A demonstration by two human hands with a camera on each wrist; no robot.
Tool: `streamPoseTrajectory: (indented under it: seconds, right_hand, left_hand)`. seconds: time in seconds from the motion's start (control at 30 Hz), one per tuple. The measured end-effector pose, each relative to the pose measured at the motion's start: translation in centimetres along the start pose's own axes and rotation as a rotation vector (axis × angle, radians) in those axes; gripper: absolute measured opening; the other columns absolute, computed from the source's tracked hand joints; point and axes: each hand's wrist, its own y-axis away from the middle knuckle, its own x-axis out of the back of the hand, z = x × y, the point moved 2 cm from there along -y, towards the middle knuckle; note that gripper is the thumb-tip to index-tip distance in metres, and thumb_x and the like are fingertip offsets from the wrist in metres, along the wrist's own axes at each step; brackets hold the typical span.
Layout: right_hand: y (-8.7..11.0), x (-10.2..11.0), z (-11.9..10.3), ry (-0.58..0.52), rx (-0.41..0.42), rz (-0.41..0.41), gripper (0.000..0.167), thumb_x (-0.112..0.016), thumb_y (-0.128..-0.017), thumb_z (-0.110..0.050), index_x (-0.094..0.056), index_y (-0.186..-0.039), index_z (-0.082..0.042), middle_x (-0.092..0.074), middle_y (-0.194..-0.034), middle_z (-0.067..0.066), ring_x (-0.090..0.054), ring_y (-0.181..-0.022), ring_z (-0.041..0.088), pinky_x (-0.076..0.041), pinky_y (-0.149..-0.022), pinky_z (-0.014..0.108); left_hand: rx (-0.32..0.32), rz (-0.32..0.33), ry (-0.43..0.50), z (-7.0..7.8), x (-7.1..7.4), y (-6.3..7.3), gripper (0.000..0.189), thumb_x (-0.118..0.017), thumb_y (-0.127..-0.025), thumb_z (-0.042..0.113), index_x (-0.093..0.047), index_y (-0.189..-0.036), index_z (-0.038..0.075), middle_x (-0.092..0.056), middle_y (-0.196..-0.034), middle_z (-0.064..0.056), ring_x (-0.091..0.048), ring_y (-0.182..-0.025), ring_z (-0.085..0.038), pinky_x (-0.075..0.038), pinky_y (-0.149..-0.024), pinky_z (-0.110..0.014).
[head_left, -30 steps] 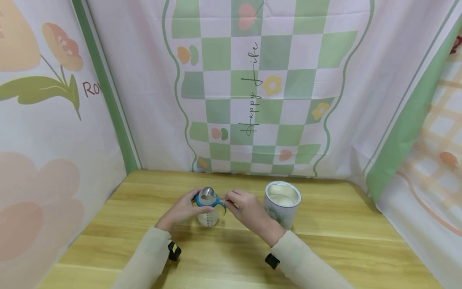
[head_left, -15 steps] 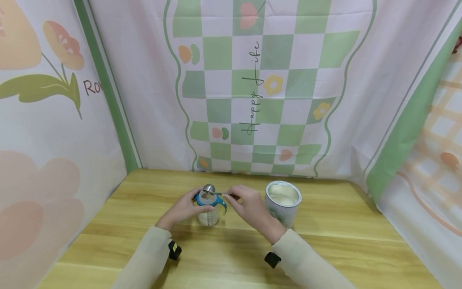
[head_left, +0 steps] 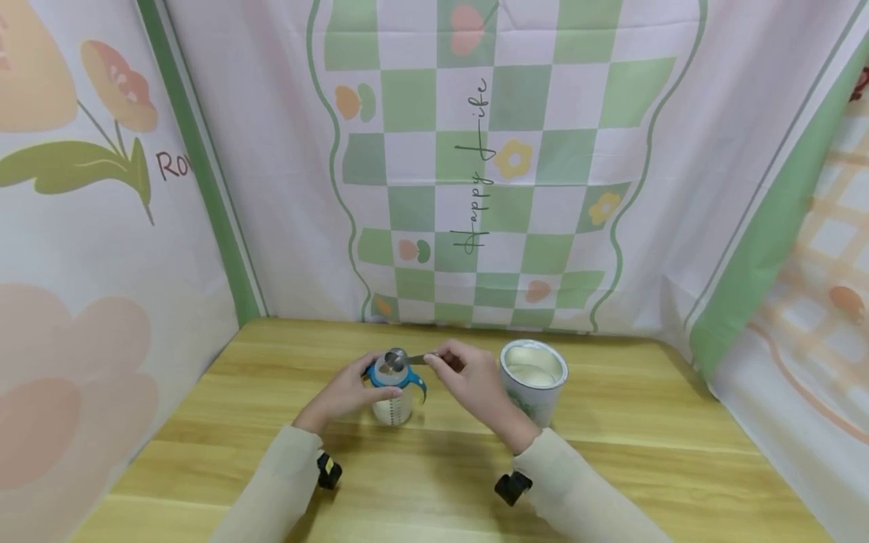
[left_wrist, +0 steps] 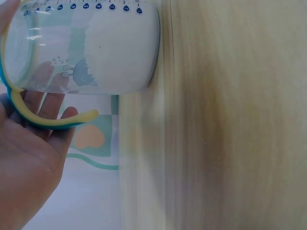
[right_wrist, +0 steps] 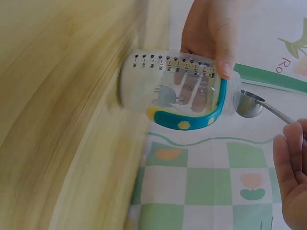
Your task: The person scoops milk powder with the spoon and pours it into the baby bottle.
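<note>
A clear baby bottle (head_left: 392, 411) with a blue-and-yellow handled collar (right_wrist: 192, 122) stands upright on the table. White powder fills its lower part in the left wrist view. My left hand (head_left: 345, 394) grips the bottle round the collar, thumb at the front; some fingers show through the clear wall. My right hand (head_left: 475, 383) pinches the handle of a metal measuring spoon (right_wrist: 251, 105). The spoon's round bowl is right at the bottle's open mouth, turned on its side in the right wrist view.
To the right of my right hand, a white can (head_left: 532, 403) stands with its top off and pale powder inside. Beneath everything lies a wood-grain table (head_left: 421, 490). A printed curtain (head_left: 475, 226) hangs behind the table's back edge.
My right hand has risen slightly, and the spoon's handle now shows more. The bowl has turned over the bottle's mouth from dome side up. My left hand and the bottle stay put.
</note>
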Motion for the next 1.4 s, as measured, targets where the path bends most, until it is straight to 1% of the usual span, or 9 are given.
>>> streamPoseTrajectory:
  seconds: [0.23,0.33,0.4,0.53,0.67,0.77,0.9,1.13,1.4]
  right_hand:
    - [0.1,0.6,0.5,-0.123,-0.210,-0.003,0.017,-0.068,-0.098,-0.028,-0.072,-0.091,-0.013,-0.066,-0.073,-0.001,-0.064,-0.064,0.014,-0.051,-0.053,0.030]
    - [0.0,0.9,0.1,-0.154,-0.246,-0.002,0.018,-0.068,-0.099,-0.027,-0.072,-0.091,-0.012,-0.067,-0.076,0.001,-0.065,-0.068,0.021,-0.052,-0.056,0.030]
    - [-0.2,1.2,-0.5,-0.168,-0.276,-0.006,0.018,-0.066,-0.100,-0.023,-0.072,-0.092,-0.007,-0.066,-0.077,0.002,-0.066,-0.071,0.029,-0.051,-0.056,0.029]
    - [-0.4,1.7,-0.8,-0.177,-0.316,0.006,0.019,-0.065,-0.100,-0.019,-0.071,-0.092,-0.003,-0.066,-0.078,0.004,-0.066,-0.073,0.033,-0.050,-0.057,0.028]
    - [-0.4,2.1,0.4,-0.174,-0.310,0.022,0.023,-0.066,-0.099,-0.031,-0.072,-0.089,-0.010,-0.066,-0.078,0.002,-0.065,-0.071,0.027,-0.048,-0.055,0.028]
    - [-0.4,2.5,0.6,-0.184,-0.321,0.020,0.026,-0.067,-0.098,-0.034,-0.072,-0.089,-0.011,-0.066,-0.079,0.003,-0.064,-0.073,0.032,-0.047,-0.054,0.028]
    - [-0.4,3.1,0.7,-0.192,-0.324,0.011,0.027,-0.066,-0.099,-0.034,-0.072,-0.091,-0.009,-0.067,-0.081,0.004,-0.064,-0.076,0.036,-0.047,-0.055,0.027]
    - [-0.3,4.4,0.8,-0.165,-0.314,0.024,0.026,-0.066,-0.099,-0.030,-0.072,-0.092,-0.007,-0.068,-0.081,0.003,-0.063,-0.071,0.022,-0.046,-0.053,0.027]
    - [0.0,6.3,1.2,-0.131,-0.303,0.026,0.027,-0.064,-0.100,-0.033,-0.071,-0.094,-0.007,-0.068,-0.084,0.005,-0.065,-0.076,0.028,-0.054,-0.062,0.032]
  left_hand:
    - [-0.010,0.005,0.011,0.1,0.0,0.2,0.075,-0.082,-0.084,0.044,-0.050,-0.146,0.020,-0.056,-0.140,0.000,-0.045,-0.135,-0.030,-0.032,-0.109,-0.061]
    - [-0.003,0.015,0.040,0.4,0.0,0.4,0.071,-0.082,-0.085,0.038,-0.051,-0.146,0.019,-0.056,-0.140,-0.001,-0.045,-0.135,-0.031,-0.031,-0.109,-0.062]
    - [0.001,0.010,0.048,0.4,0.1,0.4,0.071,-0.083,-0.084,0.038,-0.051,-0.145,0.020,-0.056,-0.139,0.000,-0.044,-0.136,-0.030,-0.030,-0.110,-0.062]
    - [0.006,0.000,0.042,0.3,0.1,0.3,0.072,-0.082,-0.084,0.041,-0.050,-0.146,0.021,-0.057,-0.139,0.000,-0.043,-0.136,-0.029,-0.030,-0.110,-0.061]
    - [0.004,-0.009,0.035,-0.1,0.2,0.0,0.075,-0.082,-0.083,0.044,-0.049,-0.146,0.020,-0.057,-0.138,0.000,-0.045,-0.135,-0.028,-0.031,-0.110,-0.059]
    - [0.000,-0.015,0.031,0.0,0.2,-0.1,0.076,-0.082,-0.083,0.043,-0.049,-0.147,0.018,-0.057,-0.138,-0.002,-0.048,-0.132,-0.028,-0.033,-0.109,-0.058]
    - [-0.006,-0.017,0.020,0.1,0.2,-0.1,0.077,-0.083,-0.083,0.043,-0.048,-0.146,0.016,-0.058,-0.136,-0.003,-0.050,-0.129,-0.027,-0.036,-0.108,-0.056]
    - [-0.036,-0.010,-0.036,0.3,0.2,-0.3,0.076,-0.082,-0.083,0.045,-0.049,-0.145,0.017,-0.059,-0.135,-0.007,-0.054,-0.124,-0.026,-0.040,-0.105,-0.054]
    - [-0.081,-0.035,-0.094,0.9,0.2,-0.8,0.075,-0.081,-0.084,0.046,-0.049,-0.146,0.019,-0.059,-0.133,-0.005,-0.056,-0.119,-0.024,-0.044,-0.100,-0.052]
